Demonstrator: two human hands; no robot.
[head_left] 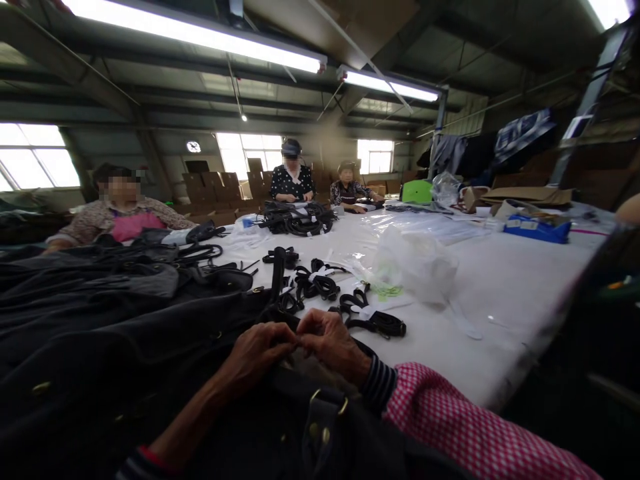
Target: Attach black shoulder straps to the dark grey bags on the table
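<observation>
My left hand (257, 353) and my right hand (333, 343) meet at their fingertips over a black bag (300, 427) with brass rings that lies in front of me. Both hands are closed in a pinch, and a black strap (277, 277) rises from between them. What exactly the fingers grip is hidden. Several coiled black straps (320, 287) lie on the white table (500, 280) just beyond my hands.
A heap of black bags (100, 300) fills the left. A crumpled clear plastic bag (415, 263) lies to the right. Three people sit at the far side, with a strap pile (297, 217) before them. A blue packet (537, 228) and green box (417, 191) lie further back.
</observation>
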